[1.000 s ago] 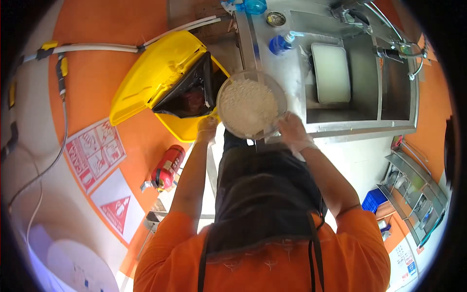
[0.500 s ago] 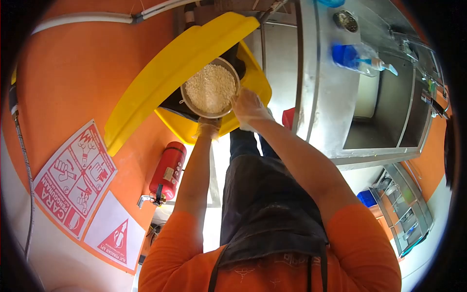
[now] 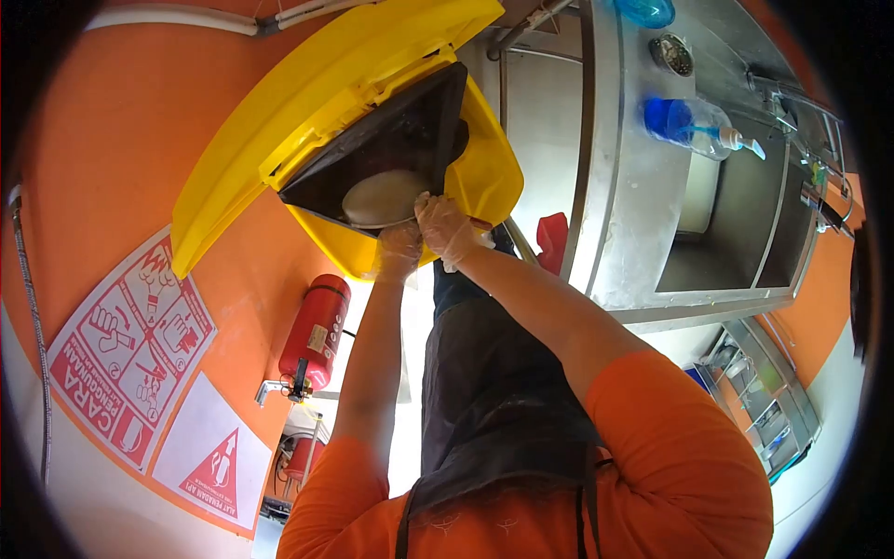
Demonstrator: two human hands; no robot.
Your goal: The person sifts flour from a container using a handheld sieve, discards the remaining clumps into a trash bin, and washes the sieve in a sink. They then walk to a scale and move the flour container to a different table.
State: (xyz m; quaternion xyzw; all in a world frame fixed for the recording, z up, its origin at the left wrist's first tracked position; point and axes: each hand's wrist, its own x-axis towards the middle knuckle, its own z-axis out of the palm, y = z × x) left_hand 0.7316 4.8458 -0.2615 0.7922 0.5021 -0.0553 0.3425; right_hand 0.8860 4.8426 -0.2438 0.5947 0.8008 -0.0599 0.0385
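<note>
Both hands wear thin clear plastic gloves. My right hand [image 3: 447, 226] is closed on the near right rim of a round metal sieve [image 3: 384, 197], by its handle. Against the sieve's near edge, my left hand [image 3: 399, 247] also has its fingers closed on the rim. The sieve is tilted over the dark inside of a yellow bin [image 3: 494, 177], and its face shows as a pale, flattened oval. No heap of white crumbs is visible in it now. The bin's yellow lid [image 3: 270, 121] stands raised on the left, and a black frame [image 3: 453, 102] lines the opening.
To the right is a steel sink counter [image 3: 605, 186] with a soap pump bottle [image 3: 694, 129]. A red fire extinguisher [image 3: 315, 331] hangs on the orange wall near my left arm. A red object [image 3: 552, 242] sits beside the counter's edge.
The sieve has gone from level and full of white crumbs to tilted over into the bin, the heap gone from sight. My right hand has moved left, nearer my left hand.
</note>
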